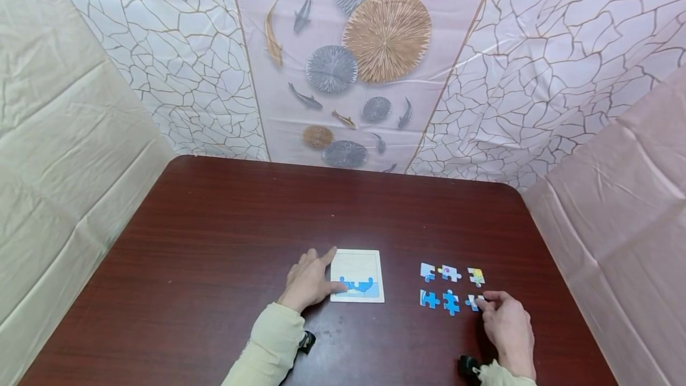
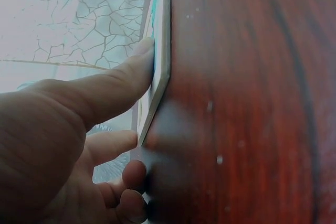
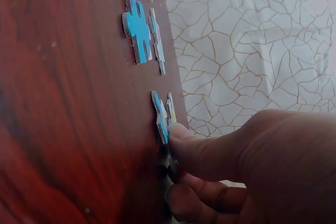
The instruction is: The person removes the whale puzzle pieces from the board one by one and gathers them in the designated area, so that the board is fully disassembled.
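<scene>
The right hand has its thumb and forefinger pinched on the near edge of a piece, which in the right wrist view looks slightly tilted against the desk; whether it is wholly clear of the surface I cannot tell. The left hand is spread, well apart from the right: its thumb rests on the face of the board and its forefinger touches the far corner on its own side, with the other fingers loosely bent beside it.

The board lies flat, just to the right of the left hand. Its strip nearest the person is filled with blue set pieces, their knobs pointing away; the part beyond the left thumb is bare.

To the left of the right fingertips, in the same row as the pinched piece, lie two blue pieces. Beyond the fingertips is a second row: a yellow piece nearest, then two mostly white and blue ones further left.

The step in hand seems to be picking up one piece while the left hand steadies the board. The next move calls for a clean lift, a carry leftward over the desk, and turning the piece to suit the waiting knobs.
</scene>
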`<state>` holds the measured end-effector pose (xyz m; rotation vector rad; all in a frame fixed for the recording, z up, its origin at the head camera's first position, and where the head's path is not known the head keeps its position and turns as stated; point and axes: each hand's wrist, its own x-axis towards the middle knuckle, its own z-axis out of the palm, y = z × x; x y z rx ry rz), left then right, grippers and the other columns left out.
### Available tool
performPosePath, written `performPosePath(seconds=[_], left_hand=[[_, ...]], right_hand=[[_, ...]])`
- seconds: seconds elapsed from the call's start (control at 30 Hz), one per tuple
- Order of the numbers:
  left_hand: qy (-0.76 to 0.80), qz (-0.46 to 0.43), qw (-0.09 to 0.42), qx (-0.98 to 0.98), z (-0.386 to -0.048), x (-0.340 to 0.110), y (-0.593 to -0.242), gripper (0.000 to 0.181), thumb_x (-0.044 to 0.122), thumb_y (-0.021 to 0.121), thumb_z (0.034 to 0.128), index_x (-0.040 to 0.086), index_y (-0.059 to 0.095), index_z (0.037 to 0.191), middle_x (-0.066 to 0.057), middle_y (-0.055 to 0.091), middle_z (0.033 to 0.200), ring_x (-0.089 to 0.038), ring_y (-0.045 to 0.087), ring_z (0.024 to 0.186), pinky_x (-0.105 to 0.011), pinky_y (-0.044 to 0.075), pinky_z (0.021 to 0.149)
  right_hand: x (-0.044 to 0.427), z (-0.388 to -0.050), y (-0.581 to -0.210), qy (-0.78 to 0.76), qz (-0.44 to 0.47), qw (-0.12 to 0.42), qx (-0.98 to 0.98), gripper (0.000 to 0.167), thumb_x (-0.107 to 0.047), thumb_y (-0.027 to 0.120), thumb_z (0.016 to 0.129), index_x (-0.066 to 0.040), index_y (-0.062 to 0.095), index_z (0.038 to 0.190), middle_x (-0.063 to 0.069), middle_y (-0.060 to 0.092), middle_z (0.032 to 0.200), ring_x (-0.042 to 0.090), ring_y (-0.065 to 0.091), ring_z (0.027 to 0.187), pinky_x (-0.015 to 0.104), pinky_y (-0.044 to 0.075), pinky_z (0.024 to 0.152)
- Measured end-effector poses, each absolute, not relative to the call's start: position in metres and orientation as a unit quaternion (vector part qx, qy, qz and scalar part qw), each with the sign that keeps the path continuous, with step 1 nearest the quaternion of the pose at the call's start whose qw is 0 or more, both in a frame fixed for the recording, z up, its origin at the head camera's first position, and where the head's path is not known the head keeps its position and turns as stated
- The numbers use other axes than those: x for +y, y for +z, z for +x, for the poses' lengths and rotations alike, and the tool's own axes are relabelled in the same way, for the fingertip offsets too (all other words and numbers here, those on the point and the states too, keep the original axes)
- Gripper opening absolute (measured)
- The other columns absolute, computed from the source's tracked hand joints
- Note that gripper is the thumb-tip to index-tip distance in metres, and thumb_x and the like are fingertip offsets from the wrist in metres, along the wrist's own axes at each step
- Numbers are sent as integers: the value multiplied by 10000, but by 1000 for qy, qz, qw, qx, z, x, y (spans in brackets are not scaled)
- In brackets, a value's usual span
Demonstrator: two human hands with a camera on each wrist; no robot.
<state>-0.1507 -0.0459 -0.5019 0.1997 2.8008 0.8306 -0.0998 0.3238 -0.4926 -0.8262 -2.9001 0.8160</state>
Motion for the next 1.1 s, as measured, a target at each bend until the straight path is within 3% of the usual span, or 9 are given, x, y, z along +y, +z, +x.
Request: performPosePath(seconds=[0.17,0.33,0.43,0.7,1.1], left_hand=[[285,68,106,950,-150,-46,-501,883,509,784,765,218,398,1503,-274,339,1471,-389,385,1283,-537,373,961],[278,71,102,953,-151,-45,-502,889,513,789,756,215,404,1500,-237,437,1362,-305,461,1060,-438,406,808],[275,71,102,953,-151,-45,-502,892,515,790,754,219,403,1501,-226,448,1341,-283,453,1007,-409,393,766],[285,64,107,950,-150,-45,-502,887,509,788,760,219,399,1503,-269,346,1465,-375,400,1258,-520,378,946],[291,65,110,948,-150,-46,-501,880,501,785,768,221,395,1505,-273,332,1475,-383,383,1278,-532,367,962]], right_hand=[[324,-99,-493,263,-259,12,-929,237,-214,640,927,-46,674,1090,40,648,812,275,585,766,445,407,634],[324,-98,-495,266,-259,14,-929,233,-204,632,929,-44,665,1095,42,646,813,273,584,758,434,397,630],[324,-98,-495,269,-259,13,-928,238,-205,627,932,-42,659,1102,52,644,825,276,583,766,439,396,639],[324,-101,-495,278,-279,-4,-919,258,-211,617,946,-32,635,1130,99,632,890,269,566,780,422,387,650],[325,-103,-497,285,-288,-2,-914,265,-204,593,959,-15,627,1141,118,636,908,289,559,829,455,405,689]])
